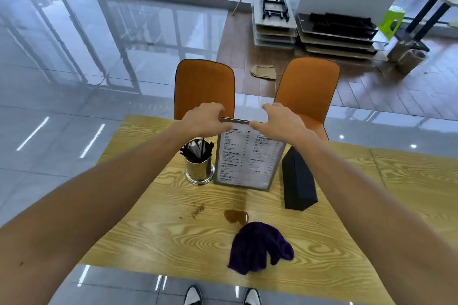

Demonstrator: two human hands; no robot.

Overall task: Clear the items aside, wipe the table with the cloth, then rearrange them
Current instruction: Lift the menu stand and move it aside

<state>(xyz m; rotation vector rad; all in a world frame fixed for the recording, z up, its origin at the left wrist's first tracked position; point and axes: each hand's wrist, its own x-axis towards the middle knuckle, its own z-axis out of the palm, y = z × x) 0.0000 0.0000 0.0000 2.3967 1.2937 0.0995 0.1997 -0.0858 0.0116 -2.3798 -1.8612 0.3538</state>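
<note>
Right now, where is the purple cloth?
The cloth lies crumpled on the table near its front edge, right of centre, just below the brown spill.

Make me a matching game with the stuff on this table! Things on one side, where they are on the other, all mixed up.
Things:
1. menu stand
2. purple cloth
3. metal cup of straws
4. black box

Places:
A. near the front edge, right by the brown spill
B. just left of the menu stand
C. held at its top edge by the left hand and right hand
D. just right of the menu stand

Pairs: 1-C, 2-A, 3-B, 4-D
</note>
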